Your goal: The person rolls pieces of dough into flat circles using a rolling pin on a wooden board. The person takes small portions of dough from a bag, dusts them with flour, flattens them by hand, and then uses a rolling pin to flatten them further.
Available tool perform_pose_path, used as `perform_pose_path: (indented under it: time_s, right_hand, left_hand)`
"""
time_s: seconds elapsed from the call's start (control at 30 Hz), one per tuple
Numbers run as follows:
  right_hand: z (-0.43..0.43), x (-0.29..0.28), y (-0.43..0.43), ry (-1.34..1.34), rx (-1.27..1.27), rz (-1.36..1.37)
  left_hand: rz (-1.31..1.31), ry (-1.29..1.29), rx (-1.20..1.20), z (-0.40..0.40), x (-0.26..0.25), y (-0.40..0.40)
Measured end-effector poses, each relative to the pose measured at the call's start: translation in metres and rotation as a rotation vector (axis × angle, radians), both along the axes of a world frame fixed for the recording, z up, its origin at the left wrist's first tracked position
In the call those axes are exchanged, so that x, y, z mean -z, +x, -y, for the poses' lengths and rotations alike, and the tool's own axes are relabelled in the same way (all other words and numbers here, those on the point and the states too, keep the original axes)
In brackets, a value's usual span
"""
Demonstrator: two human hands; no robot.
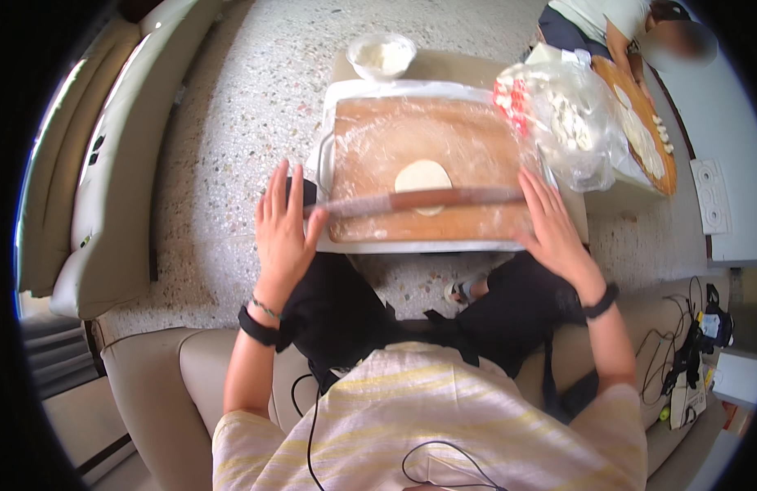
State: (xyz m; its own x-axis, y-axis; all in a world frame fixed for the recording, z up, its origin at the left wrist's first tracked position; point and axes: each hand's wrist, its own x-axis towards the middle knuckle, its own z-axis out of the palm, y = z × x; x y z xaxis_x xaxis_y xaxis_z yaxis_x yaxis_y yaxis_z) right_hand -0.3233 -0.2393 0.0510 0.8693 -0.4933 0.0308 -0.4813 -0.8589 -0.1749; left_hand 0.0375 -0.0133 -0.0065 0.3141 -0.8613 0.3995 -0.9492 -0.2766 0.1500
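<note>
A wooden rolling pin point(427, 198), blurred and dusted with flour, lies crosswise over a round, flat piece of dough point(422, 175). My left hand point(283, 227) is at the pin's left end, fingers stretched out and thumb apart. At the right end, my right hand point(553, 224) lies flat with straight fingers, slightly blurred. Neither hand curls around the pin, and both palms' undersides are hidden. Below the dough is a floured wooden board point(476, 141), set within a white tray point(415, 247).
A clear bowl of white powder point(381, 75) stands behind the tray. At right, a plastic bag point(599, 153) with white contents sits beside another wooden board point(666, 175) bearing dough pieces. A person point(593, 18) leans over that board. A sofa point(127, 159) stands left.
</note>
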Motion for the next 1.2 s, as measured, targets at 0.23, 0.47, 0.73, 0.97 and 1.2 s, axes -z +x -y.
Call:
perform_pose_path:
  time_s: [0.23, 0.47, 0.73, 0.97, 1.2]
  right_hand:
    - [0.091, 0.028, 0.055, 0.008, 0.059, 0.141]
    - [0.031, 0.006, 0.022, 0.131, 0.137, 0.491]
    - [0.013, 0.011, 0.049, -0.001, 0.061, 0.377]
    - [0.044, 0.034, 0.037, -0.028, 0.054, 0.133]
    - [0.01, 0.023, 0.017, -0.099, 0.075, 0.053]
  left_hand:
    - [-0.135, -0.051, -0.248, 0.093, 0.0, 0.047]
    - [-0.223, -0.071, -0.266, 0.077, -0.006, 0.042]
    - [-0.281, -0.161, -0.049, 0.059, -0.012, 0.038]
    - [-0.073, -0.131, 0.025, 0.022, -0.007, -0.001]
    - [0.01, -0.087, -0.033, 0.035, -0.009, -0.006]
